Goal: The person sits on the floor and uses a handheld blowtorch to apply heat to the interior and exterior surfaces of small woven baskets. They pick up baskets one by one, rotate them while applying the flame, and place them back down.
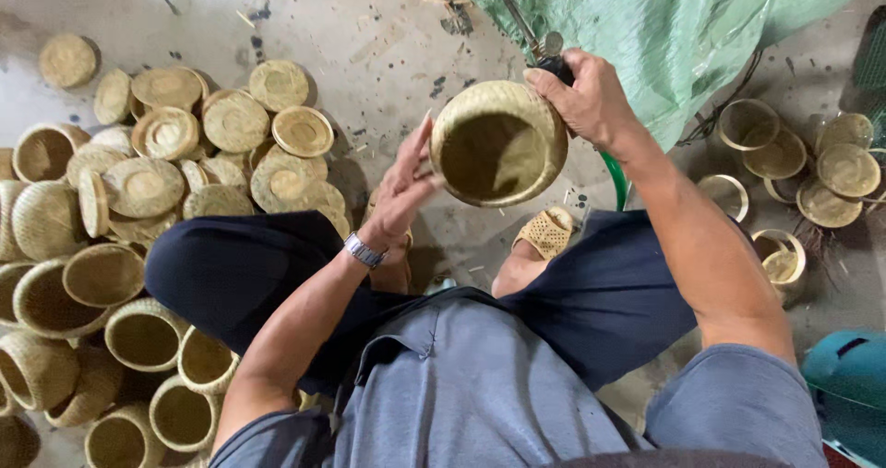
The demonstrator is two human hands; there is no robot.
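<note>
Holding a round woven basket [498, 143] in mid-air above the knees, mouth turned toward the camera, axis running from rim back to base, away and downward. Left hand [403, 186] cupped open-fingered against the basket's left rim, thumb touching the weave. Right hand [591, 99] clenched over the basket's upper right edge, also gripping a dark tool handle [554, 65] there. Left of the basket, heaped woven baskets and flat lids [166, 136]; right of it, green sheet [683, 25].
</note>
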